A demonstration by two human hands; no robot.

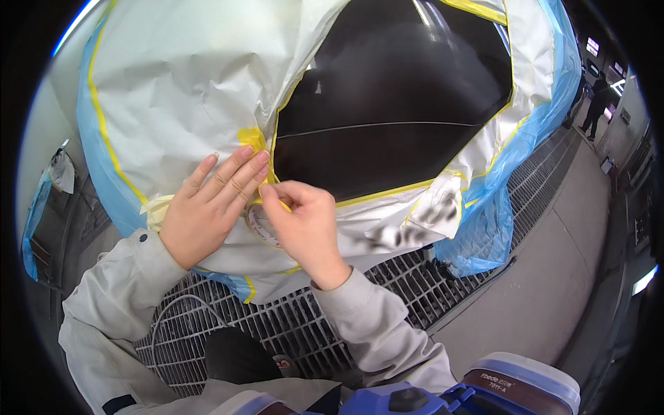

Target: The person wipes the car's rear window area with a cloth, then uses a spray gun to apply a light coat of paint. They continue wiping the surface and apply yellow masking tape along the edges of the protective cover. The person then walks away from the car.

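Note:
A glossy black vehicle panel (387,90) shows through an opening in white masking paper (180,90), its edges lined with yellow tape. My left hand (207,211) lies on the paper by the opening's lower left corner, fingers stretched out over a short yellow tape strip (250,136). Just right of it, my right hand (309,225) is closed, thumb against fingers, with a roll of masking tape (260,225) beneath. The roll is partly hidden by that hand. Crumpled pale yellow tape (156,207) sticks to the paper beside my left wrist.
Blue plastic film (484,238) hangs around the covered vehicle. Below is a metal floor grating (277,332) with a thin hose (155,318) on it. Part of a blue respirator (394,400) shows at the bottom edge. Another person (596,104) stands far off at the right.

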